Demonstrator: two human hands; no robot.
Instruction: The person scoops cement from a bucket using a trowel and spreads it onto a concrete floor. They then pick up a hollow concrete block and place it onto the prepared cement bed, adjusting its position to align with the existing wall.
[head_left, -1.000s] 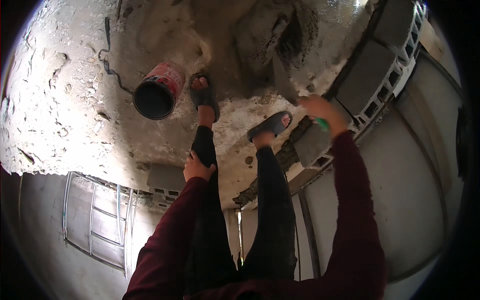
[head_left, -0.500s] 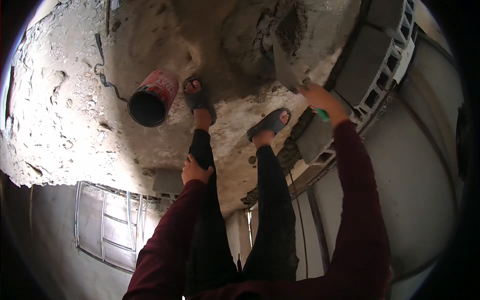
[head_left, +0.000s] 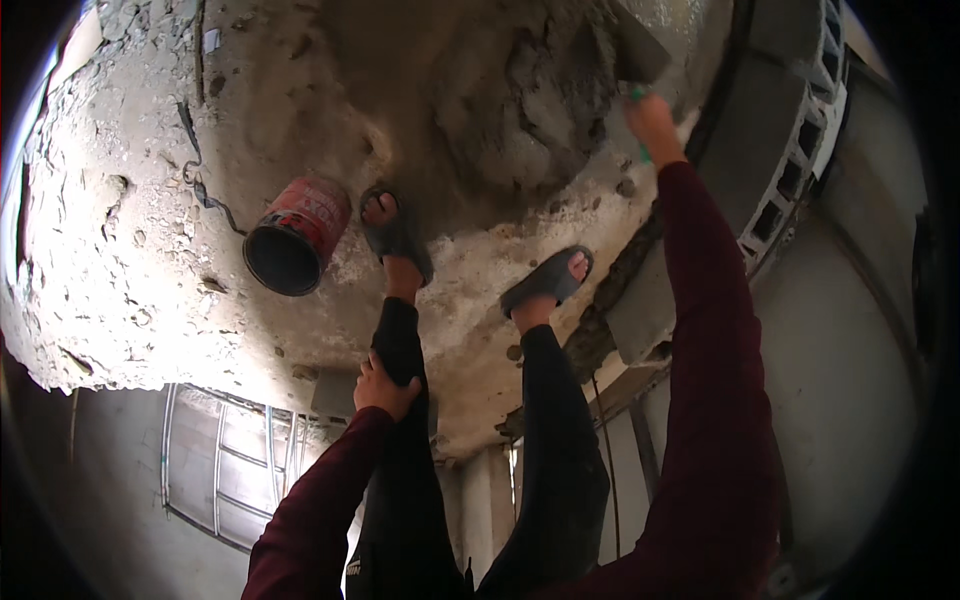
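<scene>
In the head view, the right hand (head_left: 652, 125) is closed around the green handle of a trowel (head_left: 640, 45), whose grey blade lies at the right side of a wet mortar heap (head_left: 560, 110) on the floor (head_left: 460, 300). The left hand (head_left: 386, 388), well below the heap, is clasped on the left leg (head_left: 400, 335), thumb and fingers to either side. As for progress, a row of hollow blocks (head_left: 750, 130) already stands to the right of the heap, while the mortar itself appears to be still at the working stage: it is lumpy and piled up, with plenty left on the floor. Whether the blade carries any is too dim to tell. To the lower left of the heap a red bucket (head_left: 300, 230) lies tipped, its dark mouth showing. Compared with half a second ago, the right hand and trowel have shifted from the heap's lower right edge up to its upper right side, the arm reaching farther out; the left hand keeps its hold, and the bucket sits lower in the view, probably because the head has moved.
</scene>
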